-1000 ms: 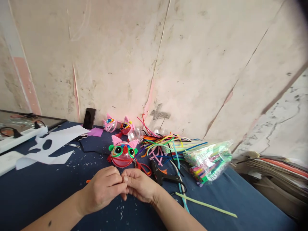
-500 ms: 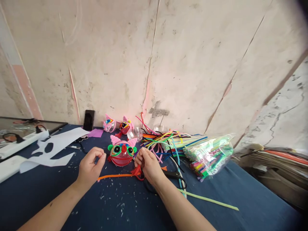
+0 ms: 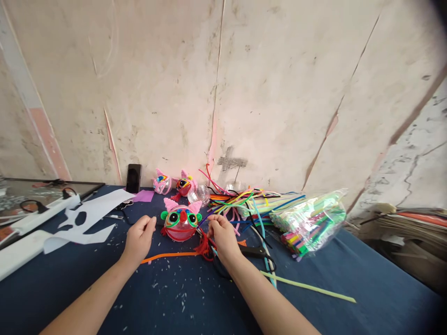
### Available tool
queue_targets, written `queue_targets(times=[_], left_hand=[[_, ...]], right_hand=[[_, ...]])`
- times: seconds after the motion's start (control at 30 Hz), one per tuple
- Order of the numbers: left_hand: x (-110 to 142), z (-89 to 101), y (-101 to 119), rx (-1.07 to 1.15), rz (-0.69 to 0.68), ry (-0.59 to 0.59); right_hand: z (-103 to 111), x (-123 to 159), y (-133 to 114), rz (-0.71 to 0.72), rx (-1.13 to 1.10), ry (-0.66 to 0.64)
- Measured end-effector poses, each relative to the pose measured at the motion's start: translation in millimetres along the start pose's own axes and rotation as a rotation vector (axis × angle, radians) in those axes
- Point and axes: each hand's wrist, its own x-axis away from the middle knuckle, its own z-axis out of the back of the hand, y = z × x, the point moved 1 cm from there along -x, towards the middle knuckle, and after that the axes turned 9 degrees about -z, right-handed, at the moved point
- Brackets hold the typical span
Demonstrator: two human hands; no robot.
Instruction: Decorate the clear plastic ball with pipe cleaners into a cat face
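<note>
A clear ball ornament [image 3: 180, 231] with pink fuzzy ears, green-rimmed black eyes and a red nose stands on the table between my hands. My left hand [image 3: 139, 237] is just left of it, thumb and fingers pinched together. On the other side, my right hand [image 3: 223, 237] has its fingers curled closed close to a red tassel [image 3: 203, 249]. Whatever either pinch holds is too small or hidden to see. An orange pipe cleaner [image 3: 169, 255] lies in front of the ornament. Partly behind my right wrist is a black-handled tool [image 3: 253, 251].
Two similar pink ornaments [image 3: 162, 184] and a clear plastic ball [image 3: 199, 195] stand by the wall. Loose pipe cleaners [image 3: 258, 200] and a clear bag of them [image 3: 310, 223] lie right. A phone [image 3: 133, 178], cut white paper [image 3: 92, 214] and power strips [image 3: 45, 214] are left.
The whole view has shifted slightly, moving the table items rightward. More of the red tassel shows beside my right hand. Both hands stay closed on either side of the ornament.
</note>
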Motion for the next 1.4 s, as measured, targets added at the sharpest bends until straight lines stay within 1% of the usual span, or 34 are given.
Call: queue_targets(times=[0.23,0.5,0.8,0.97,1.1,1.17,1.27,1.4], left_hand=[[0,-2.2,-5,0.024,0.028,-0.048],[1,-4.8,-5,0.043,0.03,-0.053],[0,-2.5,-4,0.108,0.028,-0.081],[2,-3.3,-2,0.155,0.092,-0.075],[0,-4.7,-10,0.197,0.165,-0.03],[-1,-8.4,-17,0.245,0.218,-0.033],[1,-19.6,-25,0.383,0.288,-0.094],[9,-36.0,-25,0.605,0.3,-0.204]], right_hand=[[-1,2,1,0.011,0.022,0.03],[-2,2,6,-0.005,0.077,-0.015],[-1,1,13,-0.036,0.099,-0.022],[0,1,13,-0.033,0.095,-0.021],[1,-1,14,-0.052,0.089,-0.021],[1,-1,15,-0.082,0.085,-0.029],[0,2,18,-0.147,0.081,-0.053],[-1,5,23,-0.213,0.091,-0.112]])
